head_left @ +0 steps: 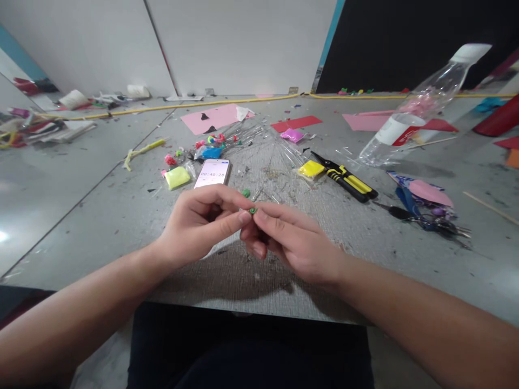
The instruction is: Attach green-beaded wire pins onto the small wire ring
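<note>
Both hands meet over the near table edge: left hand (pixel 198 224) and right hand (pixel 290 240) pinch a tiny green piece (pixel 253 210), probably clay, shaping it just this side of the phone (pixel 212 173); next needs gentle fingertip pressure.

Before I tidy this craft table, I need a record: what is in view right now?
green piece: one, small, pinched between both hands' fingertips
phone: one, white timer screen, flat beyond the hands
clay bags: yellow-green left of phone, yellow right, pink farther back
cutters: one, black and yellow, right of centre
plastic bottle: one, clear, white cap, lying tilted at right
paper sheets: pink, red, far side
table: grey, littered with scraps
left hand: one, closed on the piece
right hand: one, closed on the piece
</note>
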A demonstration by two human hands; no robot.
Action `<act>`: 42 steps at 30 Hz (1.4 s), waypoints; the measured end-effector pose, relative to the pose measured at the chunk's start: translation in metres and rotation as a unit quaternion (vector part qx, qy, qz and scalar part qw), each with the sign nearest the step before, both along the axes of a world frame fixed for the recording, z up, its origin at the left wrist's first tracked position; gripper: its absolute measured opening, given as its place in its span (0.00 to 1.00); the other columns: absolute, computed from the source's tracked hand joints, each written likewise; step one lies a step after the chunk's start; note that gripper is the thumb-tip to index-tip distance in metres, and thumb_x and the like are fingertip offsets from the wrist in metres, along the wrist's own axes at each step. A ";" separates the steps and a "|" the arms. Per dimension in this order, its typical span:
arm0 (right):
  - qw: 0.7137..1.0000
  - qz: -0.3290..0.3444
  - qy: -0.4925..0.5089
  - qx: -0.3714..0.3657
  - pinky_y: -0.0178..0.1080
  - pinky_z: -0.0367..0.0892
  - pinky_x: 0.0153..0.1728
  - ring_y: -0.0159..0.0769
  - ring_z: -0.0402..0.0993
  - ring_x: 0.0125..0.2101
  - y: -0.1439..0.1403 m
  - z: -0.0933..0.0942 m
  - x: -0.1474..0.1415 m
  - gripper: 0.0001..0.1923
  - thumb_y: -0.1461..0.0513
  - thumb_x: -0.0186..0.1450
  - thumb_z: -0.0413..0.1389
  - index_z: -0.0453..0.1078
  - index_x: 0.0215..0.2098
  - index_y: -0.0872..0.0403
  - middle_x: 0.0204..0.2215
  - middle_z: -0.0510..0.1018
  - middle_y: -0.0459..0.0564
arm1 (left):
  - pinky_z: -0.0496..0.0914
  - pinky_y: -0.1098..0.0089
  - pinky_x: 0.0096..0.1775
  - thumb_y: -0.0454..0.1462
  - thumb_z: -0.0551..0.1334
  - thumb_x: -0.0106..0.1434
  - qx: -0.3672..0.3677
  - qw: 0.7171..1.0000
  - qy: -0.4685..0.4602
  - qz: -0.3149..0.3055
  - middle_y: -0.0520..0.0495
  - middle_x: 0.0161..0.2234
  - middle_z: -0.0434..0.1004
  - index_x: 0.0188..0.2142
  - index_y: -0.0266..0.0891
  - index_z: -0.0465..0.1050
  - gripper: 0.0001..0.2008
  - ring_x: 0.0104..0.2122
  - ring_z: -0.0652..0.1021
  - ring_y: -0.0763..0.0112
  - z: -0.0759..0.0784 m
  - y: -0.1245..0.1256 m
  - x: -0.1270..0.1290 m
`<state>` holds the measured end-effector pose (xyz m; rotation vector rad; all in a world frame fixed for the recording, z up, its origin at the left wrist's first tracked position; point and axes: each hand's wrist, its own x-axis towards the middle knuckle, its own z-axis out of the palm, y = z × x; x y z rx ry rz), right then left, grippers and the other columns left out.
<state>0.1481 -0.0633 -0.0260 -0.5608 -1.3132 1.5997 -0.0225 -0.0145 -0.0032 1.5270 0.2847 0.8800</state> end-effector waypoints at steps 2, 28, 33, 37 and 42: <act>1.000 0.002 -0.002 0.001 0.35 0.58 0.28 0.29 0.61 0.25 0.000 0.001 0.000 0.17 0.55 0.73 0.48 0.64 0.29 0.54 0.22 0.65 0.42 | 0.83 0.64 0.31 0.27 0.64 0.64 0.001 1.000 0.002 -0.003 0.51 0.25 0.82 0.40 0.35 0.75 0.06 0.26 0.85 0.62 0.001 0.000 0.000; 1.000 -0.004 0.017 -0.024 0.36 0.61 0.28 0.29 0.62 0.25 -0.001 0.003 -0.002 0.13 0.56 0.69 0.51 0.69 0.30 0.54 0.24 0.68 0.43 | 0.83 0.61 0.34 0.29 0.60 0.68 -0.026 0.998 0.003 -0.063 0.50 0.28 0.82 0.44 0.36 0.75 0.07 0.30 0.85 0.61 -0.001 0.003 -0.003; 1.000 0.003 0.016 -0.027 0.37 0.60 0.28 0.31 0.61 0.25 0.000 0.002 -0.002 0.12 0.55 0.69 0.52 0.69 0.32 0.54 0.23 0.66 0.43 | 0.83 0.59 0.34 0.31 0.63 0.67 -0.028 0.997 0.017 -0.069 0.45 0.31 0.85 0.44 0.36 0.75 0.07 0.30 0.86 0.58 0.000 0.004 -0.004; 0.998 0.014 0.042 -0.042 0.36 0.60 0.28 0.30 0.62 0.25 0.002 -0.002 -0.004 0.10 0.55 0.67 0.55 0.72 0.37 0.54 0.24 0.67 0.42 | 0.83 0.58 0.35 0.30 0.63 0.67 -0.039 0.997 0.018 -0.071 0.45 0.31 0.85 0.44 0.35 0.76 0.07 0.30 0.86 0.58 0.001 0.003 -0.005; 0.995 0.039 0.050 -0.075 0.36 0.59 0.27 0.30 0.62 0.24 0.003 -0.004 -0.003 0.10 0.54 0.64 0.59 0.73 0.37 0.53 0.24 0.67 0.42 | 0.83 0.61 0.35 0.29 0.63 0.66 -0.042 0.995 0.015 -0.094 0.44 0.31 0.85 0.44 0.36 0.78 0.09 0.31 0.86 0.58 0.002 0.004 -0.004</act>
